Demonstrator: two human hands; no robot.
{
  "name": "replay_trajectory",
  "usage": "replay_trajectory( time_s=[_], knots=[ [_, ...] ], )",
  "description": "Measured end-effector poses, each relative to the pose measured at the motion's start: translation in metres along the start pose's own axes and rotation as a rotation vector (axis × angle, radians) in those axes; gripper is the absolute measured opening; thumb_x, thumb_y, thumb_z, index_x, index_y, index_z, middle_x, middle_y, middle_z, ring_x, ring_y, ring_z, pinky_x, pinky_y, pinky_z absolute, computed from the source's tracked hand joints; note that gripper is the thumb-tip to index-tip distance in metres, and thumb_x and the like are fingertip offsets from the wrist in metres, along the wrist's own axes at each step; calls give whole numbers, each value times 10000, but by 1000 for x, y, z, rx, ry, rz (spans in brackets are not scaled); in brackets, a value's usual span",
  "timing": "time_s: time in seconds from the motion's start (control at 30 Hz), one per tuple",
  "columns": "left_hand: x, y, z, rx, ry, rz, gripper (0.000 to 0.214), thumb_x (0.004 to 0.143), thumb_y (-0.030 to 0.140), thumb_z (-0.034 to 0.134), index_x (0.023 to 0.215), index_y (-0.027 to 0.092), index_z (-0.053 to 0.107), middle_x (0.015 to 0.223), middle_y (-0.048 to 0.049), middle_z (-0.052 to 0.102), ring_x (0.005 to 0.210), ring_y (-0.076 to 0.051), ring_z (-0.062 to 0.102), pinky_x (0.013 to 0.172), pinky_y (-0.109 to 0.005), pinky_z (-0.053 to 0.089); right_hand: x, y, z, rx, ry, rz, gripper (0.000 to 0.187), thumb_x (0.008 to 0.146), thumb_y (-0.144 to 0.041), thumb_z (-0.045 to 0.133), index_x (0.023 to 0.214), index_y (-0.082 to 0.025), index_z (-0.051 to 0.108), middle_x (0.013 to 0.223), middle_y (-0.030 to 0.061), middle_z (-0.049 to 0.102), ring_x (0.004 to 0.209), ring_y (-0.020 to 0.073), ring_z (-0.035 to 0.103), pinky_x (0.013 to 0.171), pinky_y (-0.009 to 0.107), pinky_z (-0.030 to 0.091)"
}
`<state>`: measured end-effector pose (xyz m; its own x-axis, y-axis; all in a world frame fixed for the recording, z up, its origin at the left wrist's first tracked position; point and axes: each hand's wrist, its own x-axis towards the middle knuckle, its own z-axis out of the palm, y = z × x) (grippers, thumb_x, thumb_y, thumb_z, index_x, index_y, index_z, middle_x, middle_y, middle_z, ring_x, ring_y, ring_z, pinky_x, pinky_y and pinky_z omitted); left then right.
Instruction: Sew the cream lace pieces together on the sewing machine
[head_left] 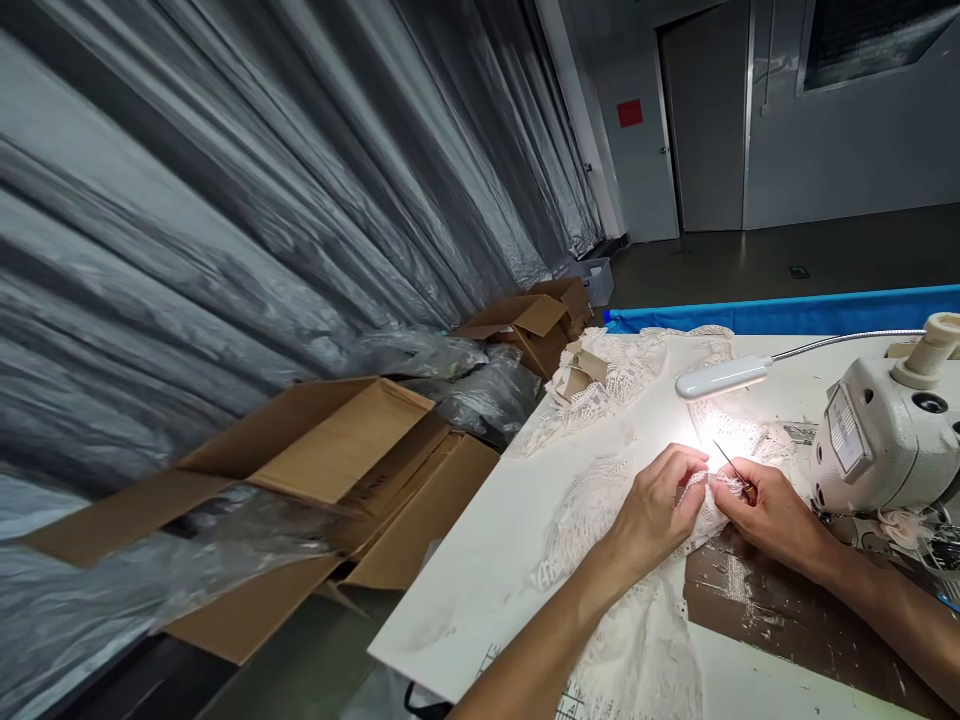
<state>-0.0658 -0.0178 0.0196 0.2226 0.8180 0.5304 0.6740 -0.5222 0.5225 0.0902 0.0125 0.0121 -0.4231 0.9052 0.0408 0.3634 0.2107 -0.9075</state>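
Note:
White lace fabric (592, 510) lies across the sewing table and hangs toward its near edge. My left hand (664, 500) is closed in a pinch on a gathered edge of the lace. Close beside it, my right hand (765, 510) grips a thin, pointed metal tool (726, 458) with a brownish end; its exact kind is hard to make out. The point sticks up and left, away from the fabric. The right thumb and fingertips also meet the lace edge. Both hands are under the bright lamp (724, 378), left of the white sewing machine (877, 430).
Brown tape or board (750, 590) covers the tabletop under my right forearm. More lace with a piece of cardboard (583, 370) lies at the far left corner. Open cardboard boxes (345, 440) and plastic bags (487, 390) stand left of the table. Blue cloth (787, 312) borders the far side.

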Motion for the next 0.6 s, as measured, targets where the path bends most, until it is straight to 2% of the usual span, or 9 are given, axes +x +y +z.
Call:
replay_trajectory(
  time_s=[0.13, 0.23, 0.4, 0.6],
  knots=[
    [2, 0, -5, -24, -37, 36, 189, 854, 64, 469, 978, 168, 566, 932, -69, 644, 826, -147, 621, 689, -246, 515, 0, 1, 1, 24, 6, -8, 311, 757, -464, 443, 660, -176, 510, 545, -25, 394, 498, 118, 362, 440, 226, 298],
    [2, -1, -5, -7, -33, 104, 181, 863, 50, 459, 943, 167, 572, 941, -77, 647, 862, -151, 632, 708, -248, 532, -1, 1, 1, -2, 18, -33, 300, 757, -456, 437, 618, -191, 451, 536, -31, 368, 484, 115, 348, 429, 225, 283],
    [-1, -3, -1, 132, -53, 147, 176, 882, 55, 398, 947, 167, 517, 945, -81, 621, 874, -155, 630, 696, -246, 556, -1, -2, 0, -124, 48, -116, 277, 759, -406, 395, 576, -209, 329, 522, -38, 310, 482, 114, 316, 441, 228, 265],
    [-4, -1, 4, 277, -7, 242, 145, 907, 77, 356, 941, 165, 466, 909, -80, 601, 854, -151, 641, 650, -223, 564, -1, -1, 2, -234, 74, -227, 241, 752, -337, 358, 577, -208, 255, 535, -29, 333, 507, 117, 327, 481, 237, 267]
  ],
)
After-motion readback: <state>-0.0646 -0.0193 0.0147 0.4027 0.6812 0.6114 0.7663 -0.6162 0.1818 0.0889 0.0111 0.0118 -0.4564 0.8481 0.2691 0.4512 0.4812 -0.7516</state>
